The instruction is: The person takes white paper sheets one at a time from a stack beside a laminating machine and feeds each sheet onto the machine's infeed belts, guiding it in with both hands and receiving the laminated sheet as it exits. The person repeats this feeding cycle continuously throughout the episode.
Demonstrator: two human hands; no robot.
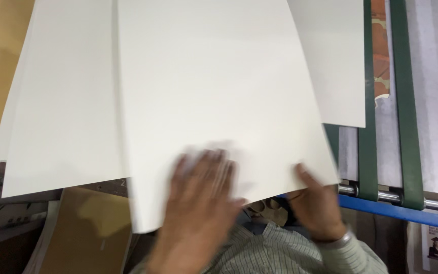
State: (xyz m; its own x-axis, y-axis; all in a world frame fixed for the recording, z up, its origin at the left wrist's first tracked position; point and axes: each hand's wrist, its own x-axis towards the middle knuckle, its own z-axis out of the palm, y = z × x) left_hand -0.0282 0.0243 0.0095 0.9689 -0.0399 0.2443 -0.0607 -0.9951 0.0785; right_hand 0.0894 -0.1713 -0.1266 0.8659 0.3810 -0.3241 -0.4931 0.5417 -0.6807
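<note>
The top sheet of white paper [219, 101] lies fanned over other white sheets [62, 101], its near edge hanging toward the person. To handle it well, the sheet wants one flat palm pressing lightly while the other hand keeps a soft pinch at the corner, so it slides without creasing. The left hand [198, 193] lies palm down on the sheet near its lower edge, fingers [214, 167] spread and open; it is blurred, so it probably is sliding. The right hand [318, 203] sits at the lower right corner, thumb on top and fingers underneath, gripping the edge. Green belts [406, 101] over a steel roller [432, 203] run alongside on the right.
</note>
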